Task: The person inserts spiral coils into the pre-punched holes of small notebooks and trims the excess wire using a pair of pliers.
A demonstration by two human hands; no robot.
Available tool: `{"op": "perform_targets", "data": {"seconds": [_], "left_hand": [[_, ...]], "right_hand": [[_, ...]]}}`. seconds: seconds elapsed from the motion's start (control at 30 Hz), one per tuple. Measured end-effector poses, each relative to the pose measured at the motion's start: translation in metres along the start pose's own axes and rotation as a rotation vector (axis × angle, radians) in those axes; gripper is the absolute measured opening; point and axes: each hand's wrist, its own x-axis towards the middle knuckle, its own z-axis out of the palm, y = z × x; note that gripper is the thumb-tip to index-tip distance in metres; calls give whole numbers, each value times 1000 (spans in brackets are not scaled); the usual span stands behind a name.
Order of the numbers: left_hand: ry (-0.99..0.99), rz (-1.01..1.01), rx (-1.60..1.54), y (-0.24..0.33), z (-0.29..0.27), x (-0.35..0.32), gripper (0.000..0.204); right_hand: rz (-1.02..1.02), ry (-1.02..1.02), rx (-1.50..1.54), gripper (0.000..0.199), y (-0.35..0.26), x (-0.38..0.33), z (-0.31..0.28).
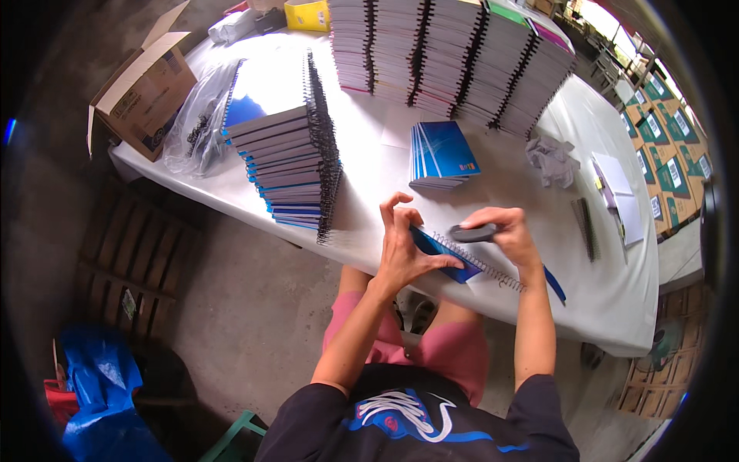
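A blue-covered booklet point(431, 245) rests near the table's front edge, gripped by my left hand point(402, 252), its thumb pressed on the cover. A thin spiral wire point(502, 277) runs along the booklet's edge and sticks out past its near right end. My right hand point(508, 232) is closed around a dark grey rounded tool point(473, 233), held at the spiral; its exact kind is unclear. Just beyond lies a small stack of blue booklets point(445, 150). A slim blue object point(553, 284) lies beside my right wrist.
A tall stack of spiral-bound notebooks point(285, 158) stands left, with a plastic bag point(202, 127) and an open cardboard box point(146, 96) beyond. Several high piles of bound books point(443, 58) line the back. Rightward are crumpled paper point(552, 160), loose dark coils point(585, 229) and white pads point(618, 189).
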Motion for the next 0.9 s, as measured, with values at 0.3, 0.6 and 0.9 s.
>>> {"op": "perform_targets", "data": {"seconds": [0.3, 0.6, 0.9], "left_hand": [[-11, -3, -122, -25, 7, -1, 98], [-50, -147, -108, -19, 2, -2, 96], [51, -341, -704, -20, -2, -10, 33]], "right_hand": [[-234, -232, 190, 31, -19, 23, 22], [54, -44, -421, 34, -2, 29, 27], [427, 639, -1109, 65, -19, -91, -24]]}}
